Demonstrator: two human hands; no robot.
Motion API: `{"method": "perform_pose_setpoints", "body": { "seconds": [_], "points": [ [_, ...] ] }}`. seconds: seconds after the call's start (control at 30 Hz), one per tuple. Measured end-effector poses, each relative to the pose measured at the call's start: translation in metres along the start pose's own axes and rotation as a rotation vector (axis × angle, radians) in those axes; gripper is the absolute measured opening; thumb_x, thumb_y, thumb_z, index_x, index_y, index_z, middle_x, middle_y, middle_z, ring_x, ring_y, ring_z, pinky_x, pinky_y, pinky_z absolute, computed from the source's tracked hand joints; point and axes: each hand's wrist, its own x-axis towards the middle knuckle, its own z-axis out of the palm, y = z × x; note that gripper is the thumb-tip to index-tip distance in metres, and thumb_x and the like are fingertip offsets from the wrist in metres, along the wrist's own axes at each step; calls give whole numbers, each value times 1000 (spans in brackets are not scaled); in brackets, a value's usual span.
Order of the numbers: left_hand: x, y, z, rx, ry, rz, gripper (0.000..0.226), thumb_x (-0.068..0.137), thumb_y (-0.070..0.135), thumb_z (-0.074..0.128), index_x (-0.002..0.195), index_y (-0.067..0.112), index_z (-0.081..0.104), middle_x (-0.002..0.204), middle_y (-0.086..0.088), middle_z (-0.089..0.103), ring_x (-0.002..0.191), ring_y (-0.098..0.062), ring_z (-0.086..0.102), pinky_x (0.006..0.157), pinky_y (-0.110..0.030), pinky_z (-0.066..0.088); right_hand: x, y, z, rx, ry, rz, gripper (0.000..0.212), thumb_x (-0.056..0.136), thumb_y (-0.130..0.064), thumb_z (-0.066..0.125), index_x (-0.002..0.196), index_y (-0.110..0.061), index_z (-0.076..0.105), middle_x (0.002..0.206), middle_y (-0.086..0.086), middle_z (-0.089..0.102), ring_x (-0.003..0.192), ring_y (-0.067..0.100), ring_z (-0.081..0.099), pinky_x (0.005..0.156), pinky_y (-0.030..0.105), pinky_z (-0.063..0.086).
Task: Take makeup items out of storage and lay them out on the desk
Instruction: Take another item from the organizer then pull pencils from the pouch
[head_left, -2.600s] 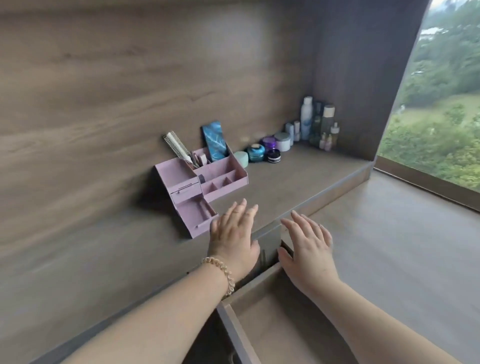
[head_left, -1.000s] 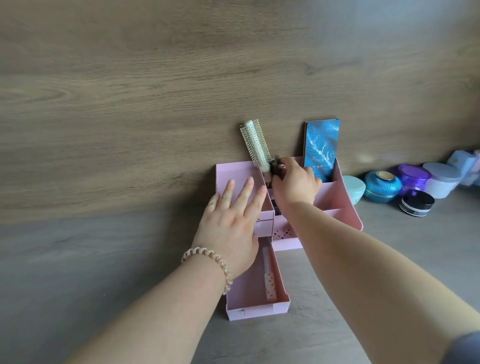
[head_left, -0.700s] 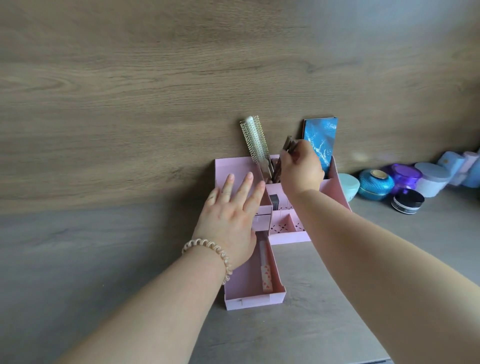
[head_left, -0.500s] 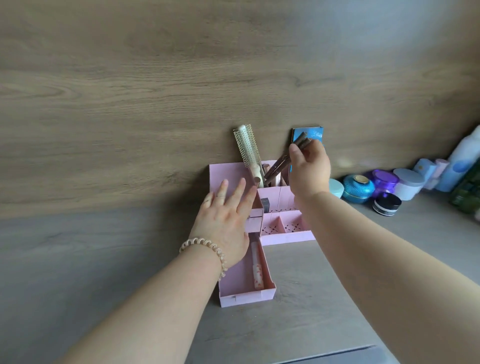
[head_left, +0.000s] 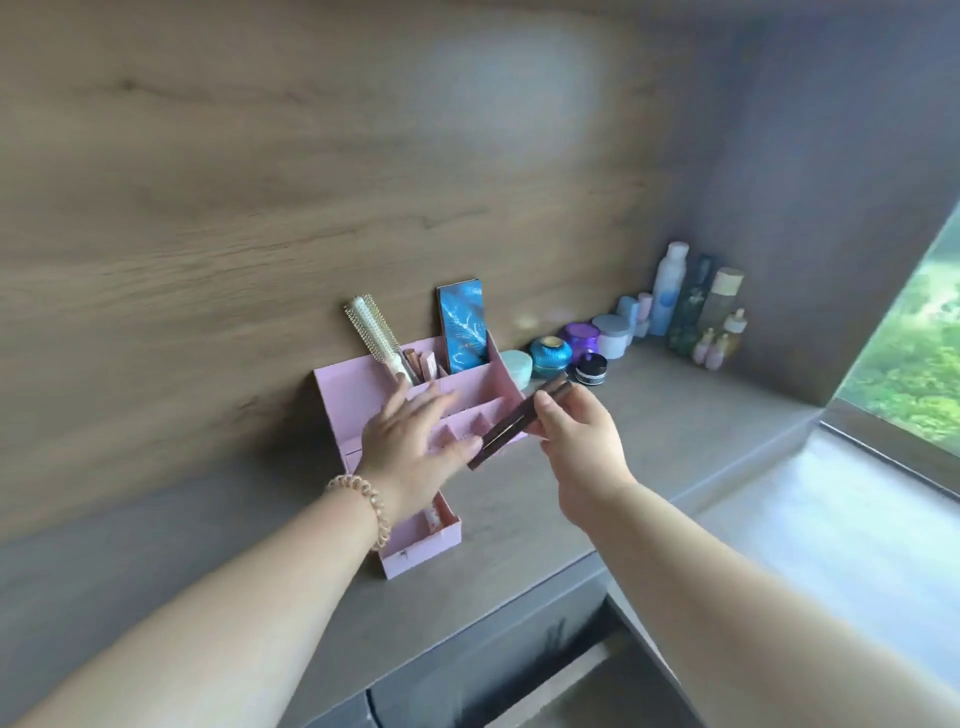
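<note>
One slim dark makeup stick has left the pink organizer: the right hand pinches it above the desk, clear of its slot, while the left hand, fingers spread and empty, has lifted. Laying it down seems next.

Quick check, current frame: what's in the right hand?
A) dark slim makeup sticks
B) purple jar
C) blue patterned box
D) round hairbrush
A: the right hand pinches dark slim makeup sticks in front of the pink organizer, while the hairbrush and blue patterned box stand in it and the purple jar sits on the shelf.
</note>
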Motion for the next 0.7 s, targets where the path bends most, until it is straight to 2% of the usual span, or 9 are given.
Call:
{"method": "perform_pose_setpoints", "body": {
  "seconds": [0.03,0.07,0.1,0.13,0.2,0.3,0.4,0.57,0.7],
  "points": [
    [-5,15,7,-86,-46,18,72,66,71,38,126,34,55,140,6,49,140,-17,24,114,-37,20,-11,-6,-11,9,11,-4,17,93,-16,50,78,-19,56,84,-1,70,75,9,68,64,21,43],
    [-11,31,16,-187,-112,35,57,68,67,45,110,34,65,122,4,63,127,-17,42,110,-40,31,-25,-13,-25,19,42,-10,16,93,-15,50,80,-17,57,83,0,69,71,6,67,63,19,43],
    [-17,46,23,-284,-169,40,45,70,62,51,97,31,69,101,0,69,106,-16,56,100,-43,42,-37,-19,-37,23,68,-13,14,93,-14,50,81,-14,57,84,2,69,68,5,67,63,19,43],
    [-25,63,31,-369,-232,45,35,73,56,56,87,27,69,87,-5,70,87,-15,60,89,-46,48,-49,-25,-52,21,103,-13,13,93,-14,51,82,-13,57,85,4,69,67,6,66,62,18,43],
    [-41,95,42,-461,-332,56,23,84,41,61,75,21,67,75,-4,71,72,-15,61,80,-41,50,-75,-34,-85,16,166,-23,12,92,-12,54,80,-13,57,85,7,67,66,10,64,56,13,43],
    [-66,146,62,-531,-495,117,20,89,30,61,78,15,69,65,-1,69,65,-13,60,74,-33,45,-119,-47,-147,-31,261,-28,5,88,-8,60,87,-12,60,84,10,66,66,15,64,51,11,43],
    [-92,201,85,-537,-702,212,22,88,27,63,87,6,70,58,4,65,60,-12,55,70,-32,42,-174,-62,-215,-136,398,-24,26,83,-8,66,107,-16,59,84,9,67,67,15,67,55,13,44],
    [-161,305,121,-448,-954,394,19,91,28,58,85,15,70,59,6,63,65,-17,48,65,-30,38,-292,-81,-326,-330,504,55,7,84,-9,66,87,-15,66,75,7,67,60,14,66,53,15,42],
    [-244,393,160,-310,-1117,493,19,92,32,56,87,19,70,60,5,62,61,-16,46,57,-25,36,-413,-74,-414,-396,547,222,4,80,-12,71,83,-11,68,72,4,69,59,15,67,64,25,43]
  ]
}}
